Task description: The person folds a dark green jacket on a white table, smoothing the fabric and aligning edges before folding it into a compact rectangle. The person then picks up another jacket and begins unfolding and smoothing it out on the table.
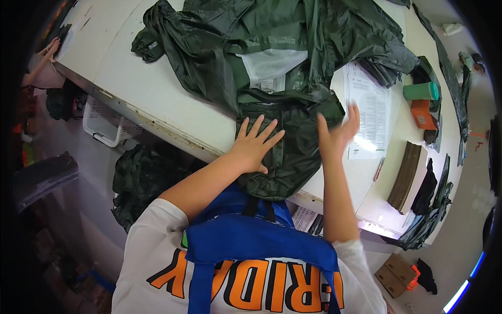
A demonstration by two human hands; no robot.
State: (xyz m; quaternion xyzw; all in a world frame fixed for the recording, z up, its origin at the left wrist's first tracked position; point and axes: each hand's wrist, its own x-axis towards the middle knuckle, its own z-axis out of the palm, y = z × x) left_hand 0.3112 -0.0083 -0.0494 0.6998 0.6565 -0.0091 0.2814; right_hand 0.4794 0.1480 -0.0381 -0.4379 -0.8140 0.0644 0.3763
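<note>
Green garment (295,152) under left hand (252,148)

Long white table (130,73), worn edge; bluish-white light strip (456,297) lower right.

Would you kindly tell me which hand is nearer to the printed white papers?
The right hand, by the left edge of the papers; the left hand lies farther left, spread on the dark green fabric.

The green garment (285,97) blocks the middle, leaving passage over the white tabletop (133,70) leftward.
</note>
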